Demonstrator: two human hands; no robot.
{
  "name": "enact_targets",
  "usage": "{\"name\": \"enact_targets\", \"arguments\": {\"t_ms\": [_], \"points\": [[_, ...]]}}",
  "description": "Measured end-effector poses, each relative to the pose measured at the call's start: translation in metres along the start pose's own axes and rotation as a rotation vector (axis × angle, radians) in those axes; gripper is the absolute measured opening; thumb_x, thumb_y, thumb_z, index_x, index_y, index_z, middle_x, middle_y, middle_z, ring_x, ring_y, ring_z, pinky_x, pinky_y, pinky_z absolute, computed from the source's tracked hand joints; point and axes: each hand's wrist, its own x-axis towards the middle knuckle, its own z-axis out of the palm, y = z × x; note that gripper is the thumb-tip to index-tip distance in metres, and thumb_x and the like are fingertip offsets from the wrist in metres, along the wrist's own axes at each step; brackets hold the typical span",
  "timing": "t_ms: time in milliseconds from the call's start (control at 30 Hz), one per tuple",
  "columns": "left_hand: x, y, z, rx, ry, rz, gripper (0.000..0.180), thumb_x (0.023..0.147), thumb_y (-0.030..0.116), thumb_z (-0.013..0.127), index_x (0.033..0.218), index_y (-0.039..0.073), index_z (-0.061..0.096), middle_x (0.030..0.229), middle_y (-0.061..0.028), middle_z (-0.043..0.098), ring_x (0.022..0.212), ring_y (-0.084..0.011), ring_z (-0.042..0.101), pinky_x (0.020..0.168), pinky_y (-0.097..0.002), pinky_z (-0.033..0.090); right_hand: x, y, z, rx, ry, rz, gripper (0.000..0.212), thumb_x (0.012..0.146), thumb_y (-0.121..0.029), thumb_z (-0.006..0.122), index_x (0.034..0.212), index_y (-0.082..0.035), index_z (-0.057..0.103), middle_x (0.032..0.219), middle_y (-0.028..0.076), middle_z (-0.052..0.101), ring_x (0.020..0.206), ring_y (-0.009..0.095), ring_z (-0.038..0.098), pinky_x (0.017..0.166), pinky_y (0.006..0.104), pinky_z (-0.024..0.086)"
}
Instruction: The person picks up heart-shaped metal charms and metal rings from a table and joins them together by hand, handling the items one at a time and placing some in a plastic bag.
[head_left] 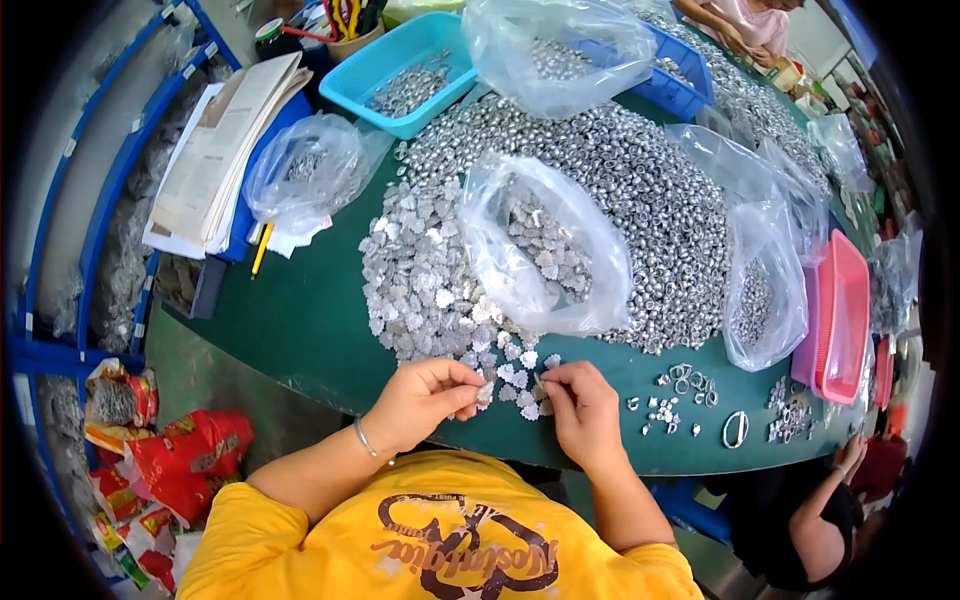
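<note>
My left hand [425, 398] pinches a small silver leaf-shaped metal piece [485, 394] between thumb and fingertips at the table's near edge. My right hand [583, 408] is closed in a pinch a little to the right; what its fingertips hold, if anything, is too small to make out. Between the hands lie several loose leaf-shaped pieces [515, 377]. Just beyond them spreads a heap of the same flat pieces [420, 270]. An open clear plastic bag [590, 215] with more of them inside rests on the heap.
A large mound of small shiny metal parts [670, 220] covers the green table [300, 330]. Beyond stand a turquoise basket [345, 95] and a blue basket [690, 95]. A pink basket [845, 320], ring-shaped parts [690, 382] and an oval ring [736, 430] lie right. Other people work nearby.
</note>
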Motion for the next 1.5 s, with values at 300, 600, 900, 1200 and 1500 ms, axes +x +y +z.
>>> {"name": "enact_targets", "arguments": {"t_ms": [300, 600, 900, 1200, 1500], "points": [[0.016, 0.011, -0.031, -0.412, -0.305, -0.282, 0.015, 0.091, 0.003, 0.062, 0.104, -0.003, 0.063, 0.098, -0.0192, 0.068, 0.085, -0.0259, 0.069, 0.076, -0.0332, 0.057, -0.014, -0.018, 0.003, 1.390, -0.114, 0.602, 0.014, 0.092, -0.005, 0.059, 0.100, 0.006, 0.061, 0.087, 0.013, 0.066, 0.070, 0.017, 0.061, 0.056, 0.0257, 0.049], [0.034, 0.041, -0.055, -0.572, -0.574, -0.376, 0.021, 0.085, -0.004, 0.056, 0.106, -0.004, 0.060, 0.103, -0.0206, 0.062, 0.097, -0.0294, 0.066, 0.080, -0.0406, 0.059, -0.031, -0.029, 0.011, 1.428, 0.222, 0.374, 0.016, 0.087, -0.005, 0.056, 0.100, 0.003, 0.059, 0.092, 0.016, 0.065, 0.077, 0.021, 0.064, 0.062, 0.0253, 0.050], [0.064, 0.009, -0.002, 1.053, -0.253, 0.780, 0.010, 0.079, 0.005, 0.069, 0.088, 0.005, 0.067, 0.081, -0.0108, 0.058, 0.072, -0.0281, 0.060, 0.065, -0.0340, 0.049, -0.006, -0.026, 0.039, -0.593, 0.215, -0.019, 0.010, 0.077, -0.011, 0.073, 0.085, -0.005, 0.070, 0.072, 0.009, 0.061, 0.064, 0.031, 0.059, 0.058, 0.0375, 0.049], [0.053, 0.029, -0.014, 0.379, -0.266, 0.224, 0.004, 0.090, 0.004, 0.060, 0.087, 0.002, 0.063, 0.090, -0.0032, 0.059, 0.075, -0.0115, 0.057, 0.063, -0.0255, 0.049, -0.014, -0.003, -0.008, 1.251, 0.028, 0.527, 0.003, 0.085, -0.002, 0.064, 0.085, 0.001, 0.064, 0.073, 0.004, 0.060, 0.060, 0.009, 0.052, 0.047, 0.0232, 0.037], [0.055, 0.028, -0.012, 0.712, -0.182, 0.407, 0.015, 0.079, 0.006, 0.069, 0.093, 0.007, 0.063, 0.083, -0.0081, 0.062, 0.066, -0.0222, 0.060, 0.053, -0.0304, 0.048, 0.018, -0.018, 0.027, -0.526, 0.126, -0.071, 0.011, 0.077, -0.013, 0.072, 0.087, -0.011, 0.070, 0.073, 0.010, 0.061, 0.064, 0.032, 0.061, 0.058, 0.0394, 0.051]]}}
